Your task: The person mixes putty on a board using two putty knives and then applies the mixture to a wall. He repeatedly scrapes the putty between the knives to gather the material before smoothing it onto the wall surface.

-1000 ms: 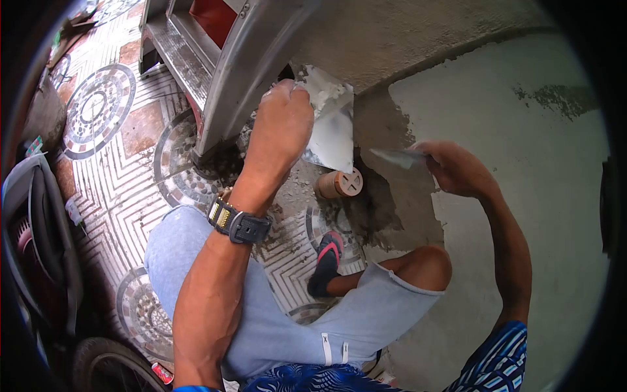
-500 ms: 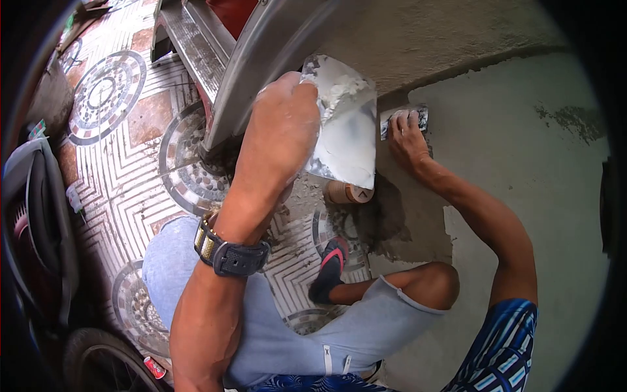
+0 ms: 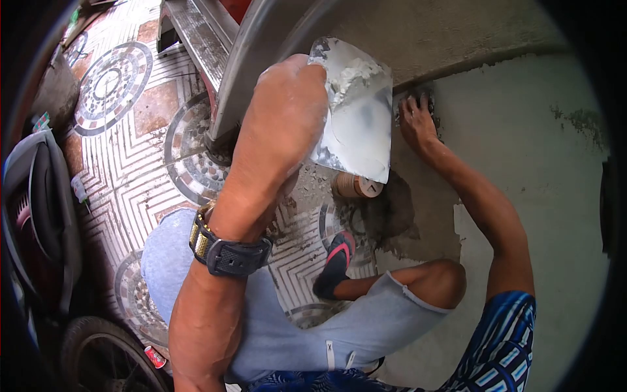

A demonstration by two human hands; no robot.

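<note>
My left hand, wrist strapped with a watch, is closed on the edge of a flat metal plate. White putty is smeared over the plate and heaped near its top. Farther right, my right hand presses with bent fingers on a putty knife at the wall. Most of that blade is hidden or dark against the surface. Smooth grey-white coating covers much of the wall, with a darker bare patch below my right hand.
A brown ribbed cylinder lies beneath the plate. A metal step and a curved grey panel stand at the upper left. Patterned floor tiles, a wheel and a red can are on the left. My sandalled foot rests below.
My right hand has moved slightly up along the wall with the putty knife, whose blade now looks darker and less visible. The plate in my left hand has shifted slightly up and right.
</note>
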